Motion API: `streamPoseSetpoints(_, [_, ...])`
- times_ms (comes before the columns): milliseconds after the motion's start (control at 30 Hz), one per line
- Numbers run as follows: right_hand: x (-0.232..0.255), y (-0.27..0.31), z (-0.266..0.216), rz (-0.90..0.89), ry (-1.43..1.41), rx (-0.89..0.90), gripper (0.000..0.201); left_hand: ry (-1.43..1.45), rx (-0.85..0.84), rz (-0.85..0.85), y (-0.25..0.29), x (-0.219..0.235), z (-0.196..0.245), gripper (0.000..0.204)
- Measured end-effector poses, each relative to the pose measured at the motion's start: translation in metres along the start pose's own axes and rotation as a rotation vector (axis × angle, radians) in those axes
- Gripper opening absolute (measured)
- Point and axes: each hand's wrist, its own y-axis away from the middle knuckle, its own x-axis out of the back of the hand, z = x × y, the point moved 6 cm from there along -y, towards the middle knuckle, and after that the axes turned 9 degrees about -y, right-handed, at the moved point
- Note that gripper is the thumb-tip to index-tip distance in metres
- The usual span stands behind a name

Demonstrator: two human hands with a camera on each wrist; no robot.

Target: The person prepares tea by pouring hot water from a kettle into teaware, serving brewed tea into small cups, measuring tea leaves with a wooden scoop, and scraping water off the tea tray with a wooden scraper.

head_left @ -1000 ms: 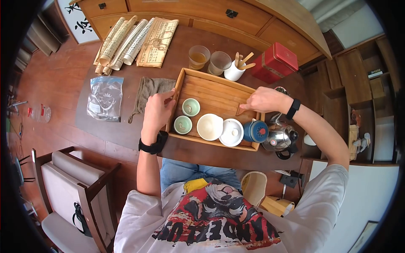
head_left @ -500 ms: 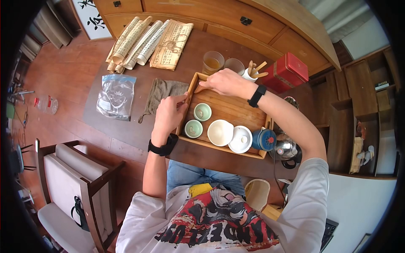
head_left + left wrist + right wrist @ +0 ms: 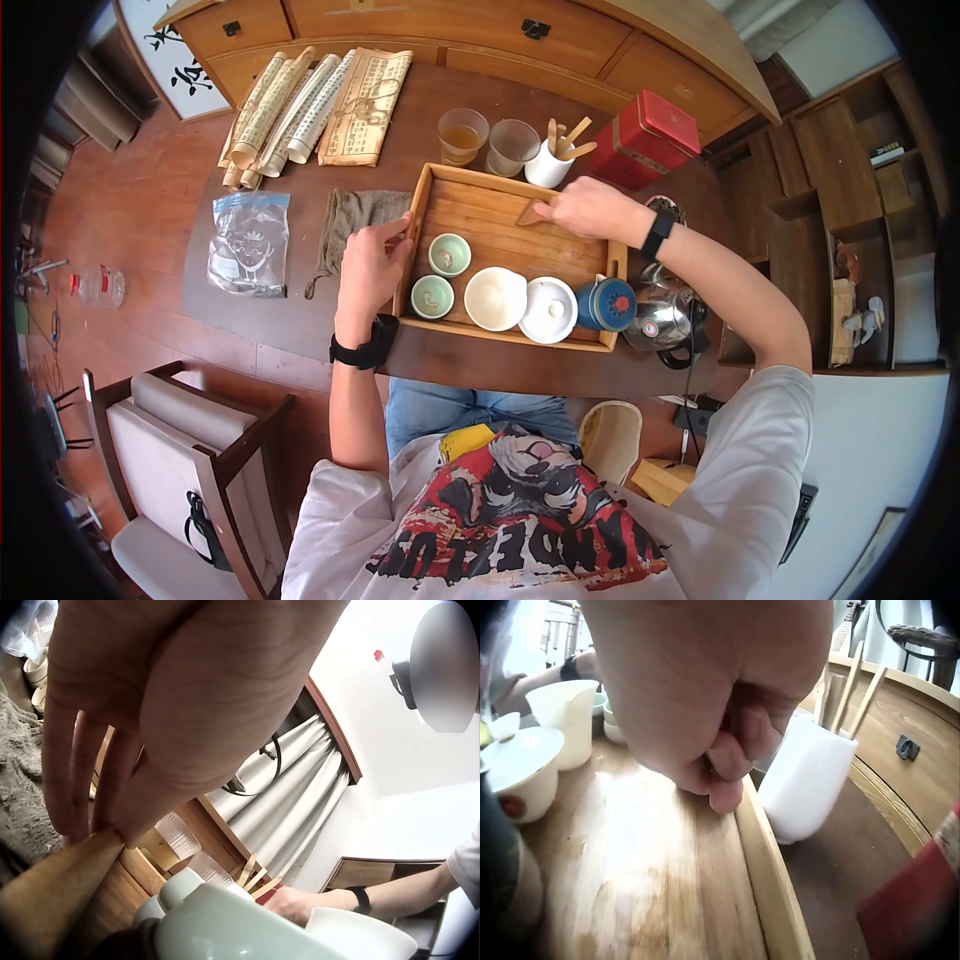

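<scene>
No text surely readable: shirt lettering (image 3: 540, 552) broken, paper characters (image 3: 352, 128) tiny.

The tray (image 3: 480, 215) is smooth wood; the kettle (image 3: 664, 312), glossy metal.

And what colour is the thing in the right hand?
The thing in the right hand is reddish brown; it shows best in the head view.

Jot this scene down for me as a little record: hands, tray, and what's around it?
Left hand: grips the left rim of the wooden tray
Right hand: holds a small brown item over the tray
On tray: two green cups, white pitcher, white lidded bowl, blue pot
Beyond tray: two glasses, red tin
Left of tray: cloth, plastic bag
</scene>
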Motion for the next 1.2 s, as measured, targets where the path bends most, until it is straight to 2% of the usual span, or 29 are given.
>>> streamPoseSetpoints(67, [0.005,0.024,0.002,0.005,-0.02,-0.024,0.009,0.008,-0.01,0.005,-0.001,-0.001,-0.003,0.04])
streamPoseSetpoints(133, [0.0,0.039,0.005,-0.116,-0.046,-0.077,0.007,0.003,-0.024,0.005,-0.001,-0.001,-0.002,0.04])
streamPoseSetpoints(200, [0.002,0.05,0.002,-0.102,-0.098,-0.077,0.01,-0.013,-0.019,0.007,0.0,0.001,0.0,0.04])
streamPoseSetpoints(267, [-0.007,0.055,-0.001,-0.231,-0.157,-0.086,0.019,-0.03,-0.017,0.005,0.0,0.0,-0.001,0.04])
streamPoseSetpoints(300, [-0.004,0.056,-0.005,-0.209,-0.207,-0.099,0.021,-0.019,-0.013,0.001,0.0,-0.001,-0.003,0.04])
streamPoseSetpoints(500, [0.002,0.063,-0.01,-0.322,-0.402,-0.151,0.024,-0.023,-0.019,0.01,0.0,0.0,-0.002,0.041])
streamPoseSetpoints(633, [0.014,0.061,-0.001,-0.298,-0.437,-0.168,0.025,-0.016,-0.021,0.017,0.0,0.0,-0.002,0.041])
streamPoseSetpoints(700, [0.013,0.063,0.015,-0.168,-0.306,-0.279,0.026,-0.022,-0.024,0.016,0.0,0.0,-0.004,0.041])
streamPoseSetpoints(800, [0.001,0.063,0.035,-0.065,-0.233,-0.394,0.025,-0.024,-0.025,0.011,-0.002,-0.002,-0.004,0.041])
streamPoseSetpoints(833, [0.001,0.062,0.037,-0.018,-0.238,-0.39,0.026,-0.016,-0.015,0.008,-0.001,-0.002,-0.006,0.041])
streamPoseSetpoints(967, [0.001,0.064,0.027,-0.09,-0.325,-0.387,0.028,-0.003,-0.016,0.006,-0.001,-0.002,-0.004,0.041])
streamPoseSetpoints(1033, [-0.001,0.064,0.017,-0.188,-0.395,-0.39,0.029,-0.017,-0.014,0.014,-0.001,-0.001,-0.002,0.041])
streamPoseSetpoints(1200, [0.001,0.07,-0.009,-0.224,-0.504,-0.327,0.031,-0.008,-0.023,0.014,0.0,0.0,0.0,0.041])
